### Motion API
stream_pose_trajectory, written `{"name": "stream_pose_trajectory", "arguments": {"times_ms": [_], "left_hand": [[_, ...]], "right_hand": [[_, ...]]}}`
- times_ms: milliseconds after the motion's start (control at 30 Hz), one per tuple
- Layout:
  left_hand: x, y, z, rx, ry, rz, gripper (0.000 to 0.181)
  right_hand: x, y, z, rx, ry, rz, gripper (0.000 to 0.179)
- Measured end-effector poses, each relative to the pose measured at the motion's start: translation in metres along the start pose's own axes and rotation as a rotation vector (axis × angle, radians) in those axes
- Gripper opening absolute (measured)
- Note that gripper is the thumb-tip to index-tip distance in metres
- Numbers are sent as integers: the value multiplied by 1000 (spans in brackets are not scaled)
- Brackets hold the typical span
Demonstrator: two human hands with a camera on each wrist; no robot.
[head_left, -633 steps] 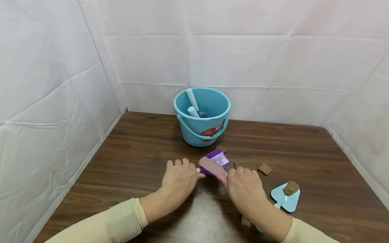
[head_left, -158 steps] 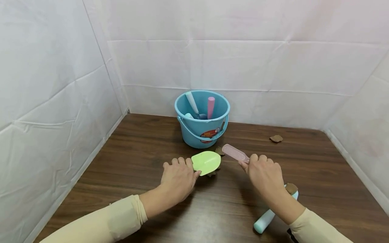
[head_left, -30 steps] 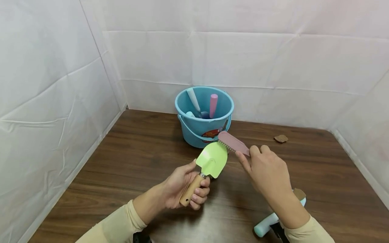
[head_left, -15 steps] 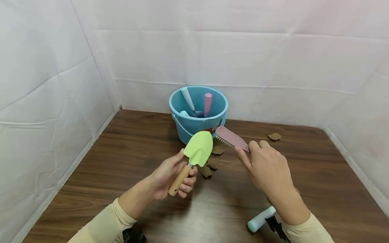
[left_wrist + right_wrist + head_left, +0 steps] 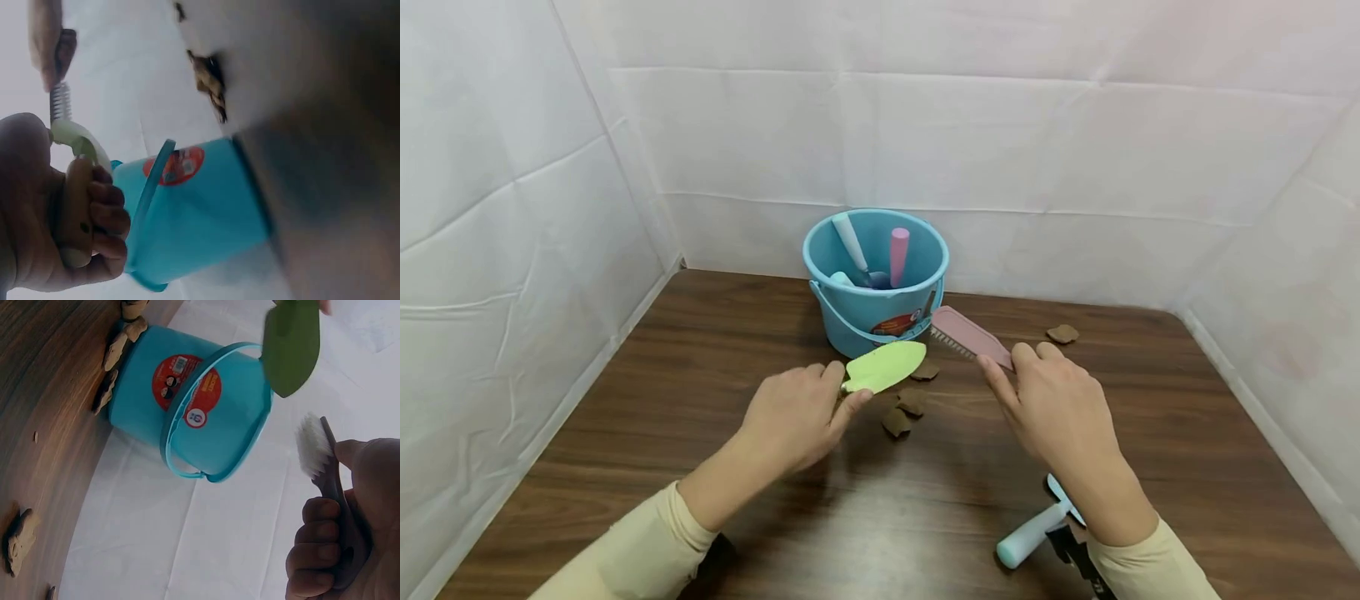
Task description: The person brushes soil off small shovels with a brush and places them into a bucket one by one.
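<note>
My left hand [image 5: 793, 412] grips the wooden handle [image 5: 76, 209] of a small trowel with a lime-green blade [image 5: 887, 367], raised in front of the bucket. Fingers of that hand curl round the handle in the left wrist view. In my right hand [image 5: 1063, 408] is a pink brush [image 5: 970, 335], its white bristles [image 5: 312, 445] facing the trowel. A gap separates bristles and blade. Behind both stands a light-blue bucket [image 5: 850, 321] with a pink handle [image 5: 899, 254] and pale-blue handles [image 5: 848, 237] sticking up inside.
Several brown clay-like lumps [image 5: 912, 402] lie on the wooden table [image 5: 880, 517] before the bucket, and another lump [image 5: 1063, 334] lies back right. Near my right forearm rests a pale-blue trowel [image 5: 1030, 535], partly hidden. White sheets [image 5: 925, 142] surround the table.
Earlier my left hand held a purple tool; a pink handle now stands in the bucket and the green trowel is held instead. Since half a second ago, the left hand has turned over, tilting the blade.
</note>
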State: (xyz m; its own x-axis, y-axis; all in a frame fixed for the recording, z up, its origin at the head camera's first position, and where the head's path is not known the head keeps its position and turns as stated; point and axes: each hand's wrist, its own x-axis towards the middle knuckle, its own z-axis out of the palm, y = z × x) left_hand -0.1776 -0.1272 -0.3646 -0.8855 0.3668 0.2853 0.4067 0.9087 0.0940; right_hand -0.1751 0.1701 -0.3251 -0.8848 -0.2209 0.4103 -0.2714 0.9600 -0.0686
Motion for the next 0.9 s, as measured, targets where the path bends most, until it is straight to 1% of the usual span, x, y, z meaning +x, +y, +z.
{"name": "stream_pose_trajectory", "arguments": {"times_ms": [100, 167, 200, 233, 333, 433, 533, 667, 767, 800, 867, 900], "left_hand": [[17, -4, -13, 174, 112, 54, 55], [31, -8, -24, 266, 185, 76, 59], [39, -10, -29, 295, 205, 83, 61], [47, -13, -34, 320, 210, 90, 62], [71, -20, -45, 360, 175, 110, 64], [95, -27, -52, 376, 87, 124, 65], [119, -34, -56, 408, -15, 133, 65], [144, -41, -60, 464, -188, 145, 66], [157, -47, -62, 490, -309, 164, 67], [160, -49, -63, 494, -339, 169, 68], [164, -51, -63, 499, -381, 183, 68], [165, -52, -62, 498, -393, 184, 68]], "right_hand": [[-1, 6, -2, -6, -10, 18, 54], [-2, 9, -4, -7, -6, 27, 55], [-2, 11, -4, -6, -6, 31, 55], [-3, 11, -5, -3, -7, 37, 55], [-4, 14, -6, 1, -4, 47, 54], [-4, 15, -7, -2, 5, 46, 53], [-4, 15, -7, -2, 16, 39, 53], [-4, 13, -7, 12, 28, 37, 53], [-3, 11, -8, 24, 48, 36, 52], [-3, 10, -9, 26, 55, 35, 51], [-3, 9, -10, 28, 63, 34, 51], [-2, 8, -11, 29, 65, 36, 51]]}}
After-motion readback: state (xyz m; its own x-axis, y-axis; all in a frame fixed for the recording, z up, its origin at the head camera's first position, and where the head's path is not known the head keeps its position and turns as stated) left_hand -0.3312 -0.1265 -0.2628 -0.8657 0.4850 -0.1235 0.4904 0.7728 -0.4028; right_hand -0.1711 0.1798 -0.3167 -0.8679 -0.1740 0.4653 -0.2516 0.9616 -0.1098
